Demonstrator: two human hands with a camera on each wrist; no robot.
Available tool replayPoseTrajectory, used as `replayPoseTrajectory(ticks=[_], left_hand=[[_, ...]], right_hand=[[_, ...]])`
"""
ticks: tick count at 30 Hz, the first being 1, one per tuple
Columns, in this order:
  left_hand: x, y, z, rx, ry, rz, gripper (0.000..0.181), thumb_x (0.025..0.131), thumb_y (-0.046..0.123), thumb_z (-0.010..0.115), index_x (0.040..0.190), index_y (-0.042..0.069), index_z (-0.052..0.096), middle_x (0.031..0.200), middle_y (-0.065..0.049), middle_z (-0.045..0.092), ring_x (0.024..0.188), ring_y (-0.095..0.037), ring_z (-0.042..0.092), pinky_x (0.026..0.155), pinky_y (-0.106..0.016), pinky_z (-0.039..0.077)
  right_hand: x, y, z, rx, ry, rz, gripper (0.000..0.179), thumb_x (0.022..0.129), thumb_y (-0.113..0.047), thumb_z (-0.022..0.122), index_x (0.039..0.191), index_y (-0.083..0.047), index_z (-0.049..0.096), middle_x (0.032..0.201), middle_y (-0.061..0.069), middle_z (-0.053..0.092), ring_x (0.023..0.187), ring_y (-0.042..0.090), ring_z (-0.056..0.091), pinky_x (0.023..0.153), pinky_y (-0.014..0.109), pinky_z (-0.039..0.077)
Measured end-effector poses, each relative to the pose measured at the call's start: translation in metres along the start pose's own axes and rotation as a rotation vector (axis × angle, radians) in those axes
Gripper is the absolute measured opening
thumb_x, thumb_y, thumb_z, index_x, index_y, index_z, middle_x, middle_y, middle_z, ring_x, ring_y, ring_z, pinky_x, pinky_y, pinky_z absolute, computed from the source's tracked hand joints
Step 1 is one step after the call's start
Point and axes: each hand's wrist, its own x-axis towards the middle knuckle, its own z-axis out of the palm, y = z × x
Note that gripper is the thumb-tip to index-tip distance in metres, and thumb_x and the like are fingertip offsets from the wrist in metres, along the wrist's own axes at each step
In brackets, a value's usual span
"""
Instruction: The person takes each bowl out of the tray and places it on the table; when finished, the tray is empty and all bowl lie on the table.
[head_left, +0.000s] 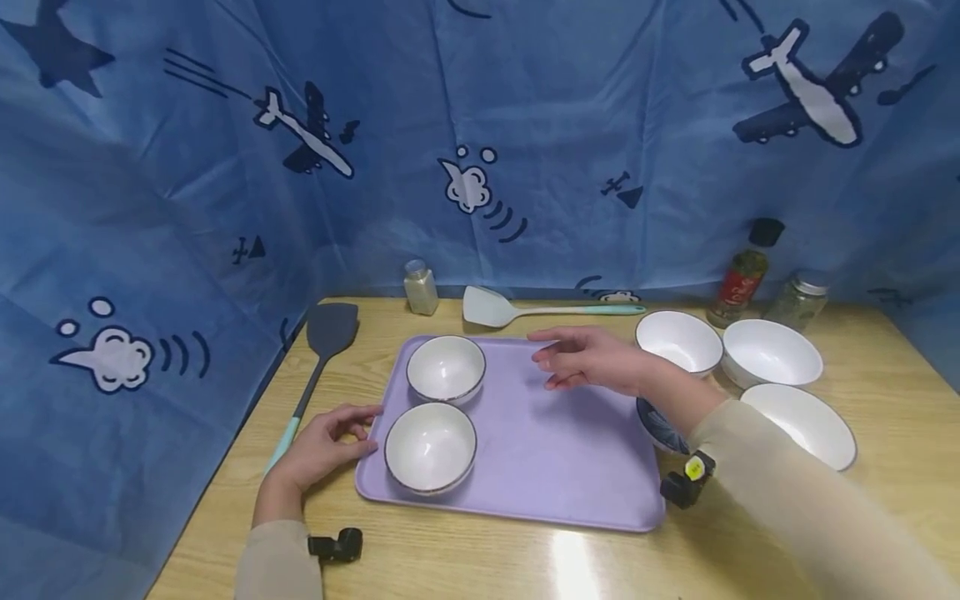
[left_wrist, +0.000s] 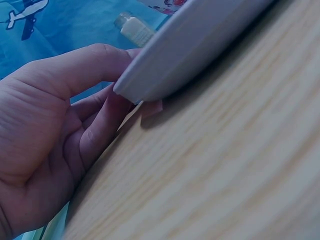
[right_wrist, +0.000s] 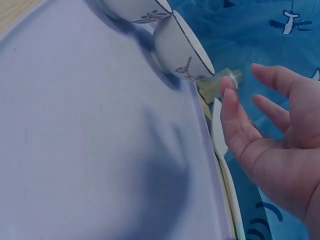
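A lilac tray (head_left: 555, 433) lies on the table with two white bowls at its left side, the far bowl (head_left: 446, 367) and the near bowl (head_left: 430, 447). My left hand (head_left: 322, 450) pinches the tray's left edge; in the left wrist view its thumb is on the rim (left_wrist: 145, 75) and fingers reach below it. Above the tray's far right part hovers my right hand (head_left: 588, 360), fingers loosely bent, holding nothing. Its shadow falls on the tray in the right wrist view, where both bowls (right_wrist: 180, 47) stand apart from the hand (right_wrist: 280, 130).
Right of the tray are white bowls (head_left: 772, 354), a white oval dish (head_left: 802, 423) and a dark patterned bowl (head_left: 660, 427) partly hidden by my arm. A dark spatula (head_left: 330, 331) lies left, a pale spatula (head_left: 491, 308) behind. Jars (head_left: 421, 288) and a bottle (head_left: 738, 279) stand behind.
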Motion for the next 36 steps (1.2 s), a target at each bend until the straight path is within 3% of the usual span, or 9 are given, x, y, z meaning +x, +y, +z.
replayPoseTrajectory(ticks=[7, 13, 20, 30, 36], left_hand=[[0.001, 0.000, 0.001, 0.009, 0.013, -0.018, 0.052, 0.085, 0.018, 0.080, 0.134, 0.013, 0.063, 0.112, -0.007, 0.064, 0.093, -0.013, 0.060, 0.086, -0.018, 0.045], [0.000, 0.001, 0.000, 0.007, 0.012, -0.015, 0.053, 0.085, 0.017, 0.079, 0.135, 0.011, 0.062, 0.115, -0.009, 0.064, 0.093, -0.012, 0.060, 0.086, -0.017, 0.045], [-0.001, 0.002, 0.000, -0.010, 0.015, -0.013, 0.052, 0.085, 0.016, 0.079, 0.134, 0.010, 0.063, 0.115, -0.011, 0.063, 0.092, -0.013, 0.060, 0.086, -0.018, 0.045], [0.000, -0.002, 0.002, -0.023, 0.023, -0.035, 0.051, 0.084, 0.015, 0.080, 0.133, 0.013, 0.064, 0.116, -0.009, 0.064, 0.094, -0.015, 0.060, 0.087, -0.018, 0.045], [0.001, -0.001, 0.001, -0.023, 0.015, -0.050, 0.052, 0.084, 0.018, 0.081, 0.133, 0.015, 0.064, 0.113, -0.008, 0.064, 0.096, -0.017, 0.060, 0.087, -0.018, 0.044]], right_hand=[[0.022, -0.001, 0.014, -0.014, 0.018, 0.052, 0.061, 0.099, -0.017, 0.062, 0.154, -0.008, 0.036, 0.148, 0.027, 0.044, 0.098, 0.022, 0.069, 0.097, 0.044, 0.053], [0.044, 0.005, 0.026, 0.019, 0.036, 0.077, 0.060, 0.099, -0.016, 0.062, 0.153, -0.009, 0.038, 0.146, 0.025, 0.048, 0.095, 0.021, 0.070, 0.092, 0.038, 0.056], [0.066, 0.010, 0.043, 0.104, 0.072, 0.089, 0.059, 0.097, -0.011, 0.063, 0.152, -0.011, 0.040, 0.136, 0.025, 0.053, 0.086, 0.019, 0.071, 0.089, 0.040, 0.057], [0.082, 0.013, 0.061, 0.179, 0.055, 0.095, 0.064, 0.098, -0.012, 0.061, 0.155, -0.015, 0.034, 0.133, 0.023, 0.051, 0.085, 0.022, 0.071, 0.091, 0.043, 0.056], [0.088, 0.017, 0.068, 0.209, 0.033, 0.083, 0.066, 0.100, -0.011, 0.057, 0.158, -0.017, 0.026, 0.133, 0.026, 0.050, 0.080, 0.023, 0.071, 0.083, 0.039, 0.059]])
